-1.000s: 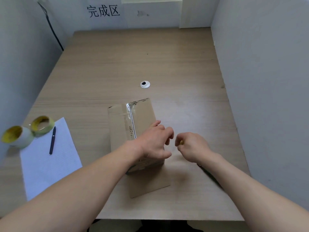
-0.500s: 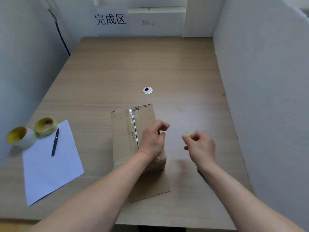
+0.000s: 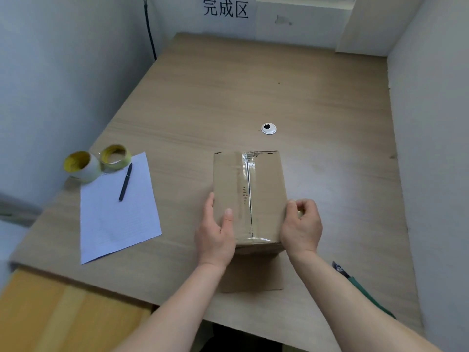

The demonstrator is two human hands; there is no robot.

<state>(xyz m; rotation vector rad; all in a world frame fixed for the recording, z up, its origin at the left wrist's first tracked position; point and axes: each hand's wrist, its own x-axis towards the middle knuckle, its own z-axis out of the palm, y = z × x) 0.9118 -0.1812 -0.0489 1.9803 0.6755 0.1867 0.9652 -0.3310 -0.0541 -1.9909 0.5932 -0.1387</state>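
Nearest the table [image 3: 330, 153] edge, a flat cardboard piece [image 3: 253, 275] lies under the cardboard box [image 3: 266, 189]. A green-handled tool [image 3: 368, 295] is partly hidden beneath the right forearm.

The left hand [image 3: 215, 237] grips the box's near left side, thumb flat on top and fingers down the wall. The right hand [image 3: 302, 227] grips the near right edge, thumb on top and fingers curled at the side. Whether it also pinches something small cannot be told.

The box stands mid-table, its top seam covered by clear tape [image 3: 247, 179].

To the left lie a sheet of paper [image 3: 116, 219], a pen [image 3: 125, 182] and two tape rolls [image 3: 115, 157]. Beyond the box are a cable grommet [image 3: 268, 128] and a wall sign [image 3: 225, 8].

Judgement: top sealing looks complete and the box is being taken up for moving or turning. The next move calls for equal pressure from both sides and a lift clear of the cardboard beneath.
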